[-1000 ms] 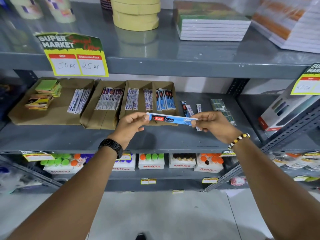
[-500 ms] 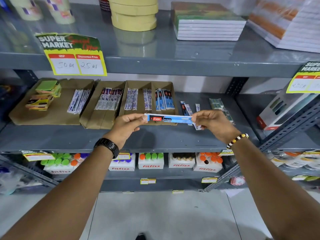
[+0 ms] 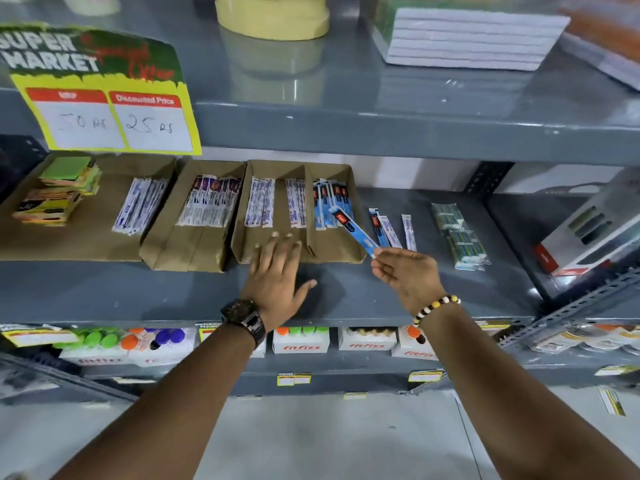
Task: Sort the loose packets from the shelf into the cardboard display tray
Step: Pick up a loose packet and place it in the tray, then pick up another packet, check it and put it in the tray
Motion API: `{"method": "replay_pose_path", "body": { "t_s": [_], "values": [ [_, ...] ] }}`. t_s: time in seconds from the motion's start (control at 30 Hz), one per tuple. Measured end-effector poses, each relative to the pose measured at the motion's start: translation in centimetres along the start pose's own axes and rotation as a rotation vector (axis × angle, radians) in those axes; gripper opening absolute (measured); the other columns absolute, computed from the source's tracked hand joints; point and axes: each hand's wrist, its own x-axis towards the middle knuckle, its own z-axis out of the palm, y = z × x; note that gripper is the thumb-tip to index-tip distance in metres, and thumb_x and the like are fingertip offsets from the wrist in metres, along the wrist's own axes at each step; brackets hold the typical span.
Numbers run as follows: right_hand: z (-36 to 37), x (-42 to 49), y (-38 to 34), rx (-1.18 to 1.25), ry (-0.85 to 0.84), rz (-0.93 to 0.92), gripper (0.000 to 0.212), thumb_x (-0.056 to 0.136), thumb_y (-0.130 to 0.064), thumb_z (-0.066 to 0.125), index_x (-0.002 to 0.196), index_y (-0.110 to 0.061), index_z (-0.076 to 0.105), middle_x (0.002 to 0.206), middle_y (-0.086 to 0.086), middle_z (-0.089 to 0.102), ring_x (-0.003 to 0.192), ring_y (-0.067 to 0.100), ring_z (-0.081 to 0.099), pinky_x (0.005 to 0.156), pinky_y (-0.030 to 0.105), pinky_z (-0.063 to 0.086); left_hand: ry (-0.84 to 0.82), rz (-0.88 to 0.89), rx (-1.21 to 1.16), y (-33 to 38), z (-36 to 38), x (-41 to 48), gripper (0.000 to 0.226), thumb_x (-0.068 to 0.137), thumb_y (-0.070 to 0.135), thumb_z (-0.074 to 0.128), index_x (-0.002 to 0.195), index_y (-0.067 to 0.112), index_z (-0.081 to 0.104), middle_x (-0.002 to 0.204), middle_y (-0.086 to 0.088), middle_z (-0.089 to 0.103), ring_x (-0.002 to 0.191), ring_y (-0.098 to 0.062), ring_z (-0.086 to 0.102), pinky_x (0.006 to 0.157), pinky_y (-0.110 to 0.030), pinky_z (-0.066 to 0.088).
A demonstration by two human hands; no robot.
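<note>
Packet in blue, with a red label near its far end, sits pinched at its near tip between the thumb and fingers of the right hand. It slants up and to the left, and its far end hangs over the right-hand compartment of the cardboard tray, just above the blue packets already lying there. The right wrist wears a bracelet of black, white and yellow beads.

The left hand is spread flat with the fingers apart, palm down, gripping nothing; its fingertips reach the front edge of the tray, and whether they press on the cardboard cannot be told. A dark watch sits on that wrist.

The tray has three compartments: the left and middle ones hold white packets with blue print, the right one the blue packets. Just beside the tray on the right, three loose packets lie on the bare grey shelf, and further right lies a greenish wrapped pack. To the left of the tray stand two more cardboard holders with packets, the farther one also carrying a stack of coloured pads. A yellow price sign hangs from the shelf above, reading 50 and 25.
</note>
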Motion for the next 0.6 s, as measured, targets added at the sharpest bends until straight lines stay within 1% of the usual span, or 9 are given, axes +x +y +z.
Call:
{"method": "replay_pose_path", "body": {
  "t_s": [0.07,0.13,0.2,0.23,0.27,0.33,0.4,0.53,0.6],
  "values": [
    [1.9,1.3,0.4,0.12,0.009,0.033,0.013,0.088,0.009,0.062,0.098,0.016,0.065,0.085,0.022,0.072,0.066,0.027,0.072,0.064,0.03,0.062,-0.012,-0.016,0.006,-0.2,1.4,0.0,0.076,0.095,0.059,0.046,0.15,0.007,0.034,0.158,-0.015,0.034,0.148,-0.037,0.022,0.118,-0.06,0.018],
    [3.9,2.5,0.5,0.217,0.001,0.065,0.013,0.091,0.009,0.057,0.102,0.014,0.062,0.082,0.023,0.073,0.061,0.026,0.073,0.062,0.03,0.062,-0.047,-0.041,-0.015,-0.5,2.4,-0.5,0.077,0.097,0.06,0.038,0.152,0.007,0.029,0.162,-0.016,0.027,0.151,-0.036,0.014,0.119,-0.06,0.013],
    [5.7,3.8,0.2,0.254,-0.042,0.102,0.009,0.095,0.007,0.051,0.096,0.011,0.06,0.071,0.017,0.075,0.06,0.021,0.073,0.068,0.031,0.062,-0.078,-0.07,-0.059,-0.9,3.0,-1.3,0.08,0.097,0.063,0.031,0.154,0.008,0.024,0.164,-0.015,0.02,0.152,-0.034,0.007,0.121,-0.058,0.01],
    [6.7,4.2,-0.1,0.227,-0.067,0.109,0.012,0.096,0.007,0.049,0.09,0.009,0.059,0.068,0.013,0.074,0.061,0.019,0.073,0.073,0.03,0.061,-0.087,-0.08,-0.075,-1.1,3.2,-1.5,0.081,0.096,0.064,0.031,0.155,0.009,0.023,0.165,-0.015,0.018,0.153,-0.034,0.006,0.121,-0.058,0.01],
    [7.6,4.7,-0.4,0.181,-0.091,0.098,0.013,0.096,0.007,0.049,0.087,0.004,0.058,0.071,0.012,0.073,0.065,0.017,0.071,0.076,0.028,0.06,-0.087,-0.076,-0.084,-1.2,3.4,-1.5,0.081,0.096,0.064,0.032,0.155,0.01,0.022,0.165,-0.015,0.017,0.153,-0.034,0.006,0.12,-0.059,0.012],
    [9.0,5.5,-0.8,0.06,-0.135,0.051,0.017,0.094,0.008,0.049,0.086,-0.005,0.056,0.086,0.01,0.064,0.071,0.015,0.068,0.072,0.024,0.059,-0.084,-0.023,-0.089,-1.3,3.5,-1.4,0.08,0.095,0.062,0.037,0.155,0.011,0.022,0.165,-0.014,0.019,0.152,-0.036,0.01,0.118,-0.06,0.016],
    [9.7,6.0,-0.9,-0.045,-0.182,0.057,0.02,0.094,0.008,0.047,0.085,-0.008,0.053,0.091,0.009,0.058,0.078,0.017,0.063,0.072,0.025,0.059,-0.073,0.007,-0.1,-1.3,3.5,-1.3,0.079,0.095,0.06,0.041,0.155,0.012,0.022,0.164,-0.013,0.021,0.152,-0.035,0.011,0.118,-0.059,0.017],
    [9.5,5.4,-0.7,-0.086,-0.118,0.096,0.011,0.095,0.006,0.051,0.09,0.0,0.059,0.095,0.017,0.063,0.09,0.025,0.065,0.077,0.028,0.059,-0.067,-0.018,-0.108,-1.4,3.4,-1.5,0.081,0.095,0.06,0.041,0.157,0.014,0.016,0.166,-0.011,0.016,0.153,-0.033,0.006,0.12,-0.058,0.013],
    [8.1,4.7,-0.8,-0.087,-0.057,0.06,0.011,0.095,0.006,0.052,0.095,0.006,0.063,0.09,0.019,0.066,0.085,0.026,0.067,0.078,0.029,0.06,-0.083,-0.029,-0.088,-1.3,3.2,-1.5,0.082,0.096,0.061,0.037,0.158,0.014,0.011,0.167,-0.011,0.011,0.153,-0.032,0.002,0.121,-0.057,0.009]
  ]
}}
